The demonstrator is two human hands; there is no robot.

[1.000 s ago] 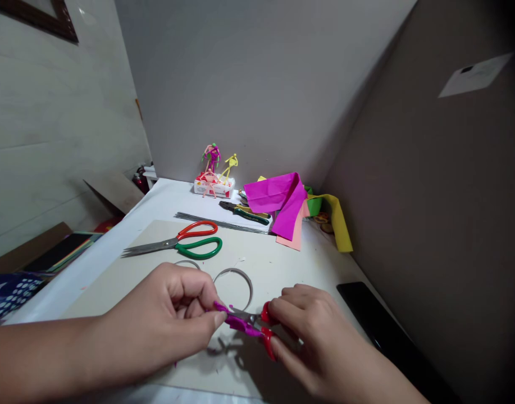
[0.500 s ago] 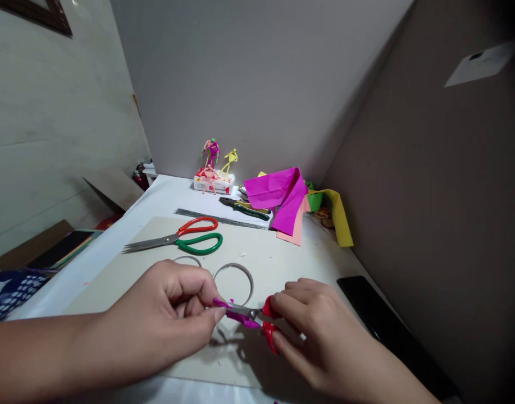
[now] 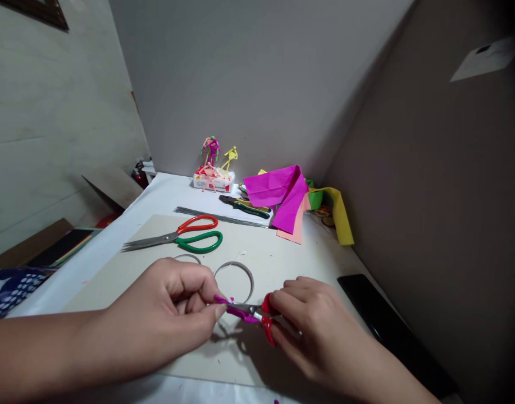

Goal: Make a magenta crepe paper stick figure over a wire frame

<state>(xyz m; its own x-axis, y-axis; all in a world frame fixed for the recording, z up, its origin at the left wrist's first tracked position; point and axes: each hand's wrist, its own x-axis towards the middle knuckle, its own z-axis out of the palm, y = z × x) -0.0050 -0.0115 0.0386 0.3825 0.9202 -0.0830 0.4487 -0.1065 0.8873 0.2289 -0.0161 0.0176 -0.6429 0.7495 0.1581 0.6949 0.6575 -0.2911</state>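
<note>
My left hand [image 3: 168, 303] pinches a narrow magenta paper strip [image 3: 240, 312] between thumb and fingers. The strip lies in the blades of small red-handled scissors [image 3: 268, 321], held by my right hand [image 3: 314, 322] through the red loops. The blades are mostly hidden by the paper and my fingers. Behind my left hand, two thin wire rings [image 3: 234, 263] lie on a beige board [image 3: 257, 252], partly covered by that hand. Larger scissors with red and green handles [image 3: 194, 235] rest farther back, out of reach of my fingers.
Green-handled pliers [image 3: 244, 207] and thin wire rods [image 3: 219, 217] lie behind the board, beside folded coloured paper [image 3: 278, 193]. Wire figures [image 3: 213, 165] stand on a white box at the back. A black slab [image 3: 392, 331] lies along the right wall.
The scene sits slightly higher in the view than before. Both hands keep the same hold on the strip and the small scissors.
</note>
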